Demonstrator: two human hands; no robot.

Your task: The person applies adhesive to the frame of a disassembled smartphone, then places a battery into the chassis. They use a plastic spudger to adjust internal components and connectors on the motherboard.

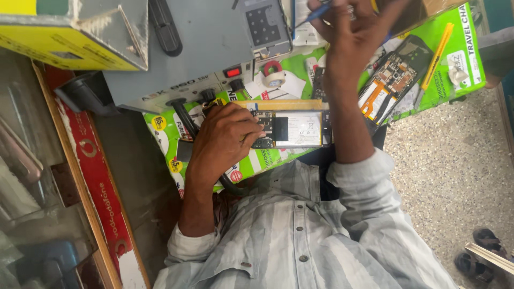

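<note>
Pin opened phone (292, 129) flat at frame centre with left hand (222, 140), curled closed around its end. Steady right hand (353, 32), top centre, fingers pinching thin blue tool (317, 12).

The light is soft and even, like daylight, and the picture is bright enough to see well. No hard shadows show. A dark patch lies under the grey box (187, 48), on the left. The green mat (450, 80) looks very bright and strong in colour. The glass (32, 203) at the left edge is hazy, with pale shine on it, so things under it look smeared. The raised hand (356, 27) at the top is a little blurred. The shirt (300, 235) and the open phone (292, 128) look sharp. The speckled floor (450, 176) looks grainy.
</note>
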